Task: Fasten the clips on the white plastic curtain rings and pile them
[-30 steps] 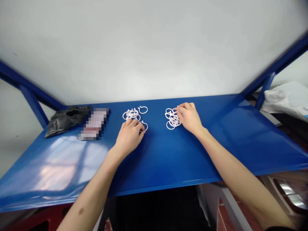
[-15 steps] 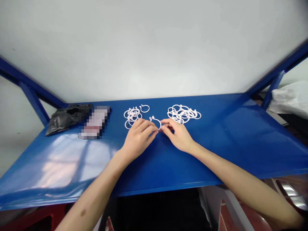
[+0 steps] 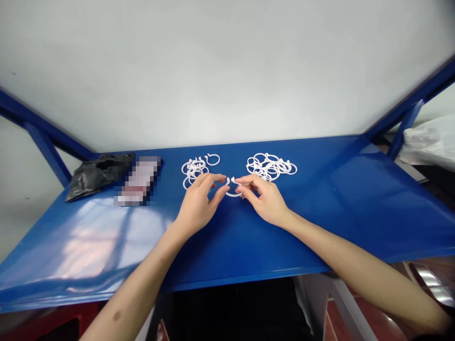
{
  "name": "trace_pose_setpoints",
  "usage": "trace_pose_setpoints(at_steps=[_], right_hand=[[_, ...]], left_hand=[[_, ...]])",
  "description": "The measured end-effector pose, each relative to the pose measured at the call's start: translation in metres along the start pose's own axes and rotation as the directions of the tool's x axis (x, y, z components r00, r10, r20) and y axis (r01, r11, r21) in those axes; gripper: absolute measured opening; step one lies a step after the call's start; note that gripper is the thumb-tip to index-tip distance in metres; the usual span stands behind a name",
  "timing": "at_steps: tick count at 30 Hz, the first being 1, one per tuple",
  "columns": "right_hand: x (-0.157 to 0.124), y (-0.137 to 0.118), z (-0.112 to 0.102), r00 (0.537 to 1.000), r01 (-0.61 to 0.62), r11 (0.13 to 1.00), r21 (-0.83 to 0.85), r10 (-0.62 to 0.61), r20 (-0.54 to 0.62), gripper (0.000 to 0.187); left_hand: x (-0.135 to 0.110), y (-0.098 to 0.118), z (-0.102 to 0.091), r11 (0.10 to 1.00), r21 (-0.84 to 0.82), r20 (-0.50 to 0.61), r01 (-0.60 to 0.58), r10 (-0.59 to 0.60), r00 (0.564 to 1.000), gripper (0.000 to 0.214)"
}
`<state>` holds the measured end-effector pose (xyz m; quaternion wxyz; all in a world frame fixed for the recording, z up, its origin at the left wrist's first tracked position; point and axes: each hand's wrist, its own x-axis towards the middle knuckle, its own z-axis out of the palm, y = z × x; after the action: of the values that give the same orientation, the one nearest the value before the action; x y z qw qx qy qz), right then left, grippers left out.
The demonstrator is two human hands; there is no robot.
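A white plastic curtain ring [image 3: 232, 194] is held between both hands above the blue table, its gap with two small knobbed ends facing away from me. My left hand [image 3: 199, 201] pinches its left side between thumb and fingers. My right hand [image 3: 266, 199] grips the right side the same way, hiding part of the curve. Just beyond my left hand lies a small pile of open white rings [image 3: 195, 166], with one single open ring [image 3: 213, 164] beside it. Past my right hand is a larger heap of white rings [image 3: 272, 166], overlapping one another.
On the left of the blue table [image 3: 320, 203] lie a black plastic bag [image 3: 92, 175] and a blurred-out flat object [image 3: 138, 180]. A white wall rises behind. Blue frame bars slant at both sides, and a whitish plastic bag [image 3: 432, 142] sits beyond the right one.
The ring has turned in my fingers, so its gap now points away rather than to the left. My left hand has shifted from its lower edge to its left side.
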<state>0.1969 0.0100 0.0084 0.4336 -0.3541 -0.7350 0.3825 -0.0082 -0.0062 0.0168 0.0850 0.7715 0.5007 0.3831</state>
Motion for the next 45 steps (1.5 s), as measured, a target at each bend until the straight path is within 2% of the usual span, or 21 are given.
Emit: trace_pose_setpoints(at_steps=[3,9,18,20,23,27,30,33,36,39,42,45], right_hand=[[-0.001,0.0,0.001,0.998,0.063,0.995,-0.072,-0.061,0.023,0.016],[-0.004,0.007,0.002,0.984,0.165,0.979,-0.115,-0.156,0.088,0.016],[-0.003,0.007,-0.001,0.947,0.319,0.905,-0.281,-0.29,0.14,0.018],[0.002,0.008,-0.005,0.934,0.356,0.863,-0.358,-0.335,0.119,0.017],[0.013,0.014,-0.019,0.921,0.347,0.783,-0.517,-0.388,0.03,0.015],[0.027,0.032,-0.046,0.935,0.178,0.723,-0.668,-0.337,-0.115,0.012],[0.031,0.043,-0.059,0.955,0.066,0.704,-0.707,-0.25,-0.159,0.012],[0.03,0.045,-0.06,0.965,0.028,0.699,-0.715,-0.206,-0.165,0.01],[0.027,0.039,-0.052,0.965,0.045,0.703,-0.709,-0.215,-0.152,0.01],[0.021,0.029,-0.041,0.964,0.108,0.714,-0.692,-0.245,-0.103,0.012],[0.014,0.018,-0.027,0.968,0.176,0.754,-0.633,-0.249,-0.028,0.012],[0.006,0.009,-0.013,0.983,0.182,0.844,-0.504,-0.174,0.064,0.014]], left_hand=[[0.001,-0.001,0.0,0.99,-0.122,0.115,0.076,-0.062,0.991,0.016],[-0.007,-0.004,0.01,0.989,-0.149,0.05,0.018,-0.011,0.999,0.015],[-0.008,-0.004,0.014,0.991,-0.135,0.112,-0.008,0.023,0.993,0.015],[-0.003,-0.009,0.01,0.996,-0.072,0.138,-0.051,0.061,0.989,0.013],[0.005,-0.024,0.001,0.979,0.172,0.11,-0.11,0.092,0.99,0.018],[0.01,-0.047,-0.013,0.875,0.485,0.014,0.016,-0.026,1.0,0.024],[0.009,-0.052,-0.016,0.803,0.595,0.07,0.027,-0.086,0.994,0.022],[0.007,-0.049,-0.012,0.762,0.648,0.133,0.007,-0.122,0.984,0.018],[0.006,-0.045,-0.007,0.747,0.665,0.136,0.006,-0.129,0.982,0.017],[0.006,-0.043,-0.006,0.764,0.645,0.079,0.006,-0.074,0.994,0.016],[0.005,-0.036,-0.006,0.832,0.555,-0.01,-0.012,0.021,1.0,0.014],[0.003,-0.019,-0.003,0.911,0.4,-0.068,-0.101,0.14,0.988,0.011]])
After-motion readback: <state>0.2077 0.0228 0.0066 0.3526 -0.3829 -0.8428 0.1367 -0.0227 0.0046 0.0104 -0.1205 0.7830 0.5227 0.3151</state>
